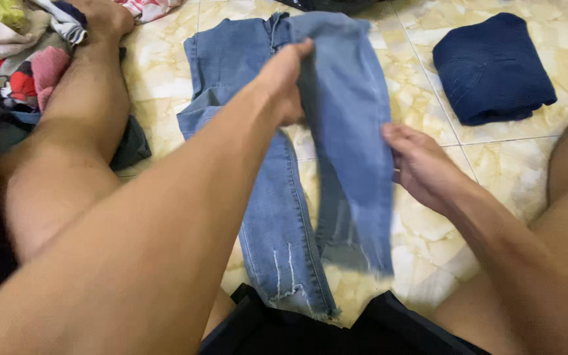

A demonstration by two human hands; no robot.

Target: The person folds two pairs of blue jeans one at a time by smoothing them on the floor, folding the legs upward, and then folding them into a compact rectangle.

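Note:
A pair of light blue jeans (277,217) with frayed hems lies lengthwise on the tiled floor between my bare legs. My left hand (285,82) pinches the upper part of one raised leg of the jeans near the waistband. My right hand (415,164) grips the outer edge of that same leg lower down, at the right. That leg hangs lifted and slightly blurred; the other leg lies flat beneath it.
A folded dark blue garment (491,69) rests on the cream marble tiles (514,171) at the upper right. A heap of mixed coloured clothes (24,49) sits at the upper left beside my left leg (67,138). Dark fabric lies at the bottom edge.

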